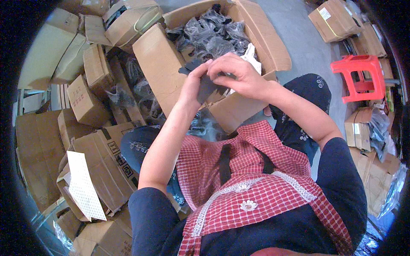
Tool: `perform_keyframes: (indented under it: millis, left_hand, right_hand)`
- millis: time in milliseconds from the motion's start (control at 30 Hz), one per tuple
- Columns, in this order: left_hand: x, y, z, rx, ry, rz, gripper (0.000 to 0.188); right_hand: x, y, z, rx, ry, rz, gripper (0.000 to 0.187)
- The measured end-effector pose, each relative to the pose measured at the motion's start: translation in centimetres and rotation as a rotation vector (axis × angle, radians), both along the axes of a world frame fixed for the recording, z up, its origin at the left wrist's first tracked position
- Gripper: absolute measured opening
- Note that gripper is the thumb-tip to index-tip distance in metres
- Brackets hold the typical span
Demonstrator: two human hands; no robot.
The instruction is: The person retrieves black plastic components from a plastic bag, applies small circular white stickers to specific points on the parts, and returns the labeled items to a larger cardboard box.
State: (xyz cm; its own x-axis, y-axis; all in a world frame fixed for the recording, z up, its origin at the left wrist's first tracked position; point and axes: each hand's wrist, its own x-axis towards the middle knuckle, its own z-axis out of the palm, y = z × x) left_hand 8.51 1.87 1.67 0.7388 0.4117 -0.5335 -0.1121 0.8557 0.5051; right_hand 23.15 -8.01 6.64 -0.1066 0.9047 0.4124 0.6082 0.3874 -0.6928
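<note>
Above the near side of a large open cardboard box [171, 72], my two hands are close together. My left hand [195, 87] is closed around several thin dark grey pieces [206, 88], whose notched ends stick out past the fingers. My right hand [236, 73] meets them from the right, its fingers curled and pinched; what lies between those fingertips is hidden. Inside the box, behind the hands, lie many clear plastic bags [213, 36] with dark contents. A white crumpled bag or cloth [252, 59] sits at the box's right inner side.
Cardboard cartons [90, 104] are piled along the left, with plastic-wrapped dark items [143, 89] among them. A white printed sheet [84, 187] leans on a carton at the lower left. At the right stand a red plastic stool [361, 77] and a strapped carton [335, 21].
</note>
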Motion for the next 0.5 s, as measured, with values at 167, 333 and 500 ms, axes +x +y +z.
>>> perform_keyframes:
  millis: [167,333,500]
  left_hand:
    - [-0.2,-0.6,1.1,-0.027,-0.034,-0.045,0.027]
    - [-1.0,0.0,1.6,-0.044,0.004,-0.098,0.032]
    - [-1.3,0.1,1.9,-0.085,0.017,-0.089,0.03]
  right_hand:
    - [-0.6,0.0,-0.6,-0.025,-0.088,-0.079,0.01]
    - [-0.4,0.1,-0.3,0.037,-0.145,-0.074,0.008]
    - [-0.1,0.1,0.2,0.0,-0.147,-0.06,0.009]
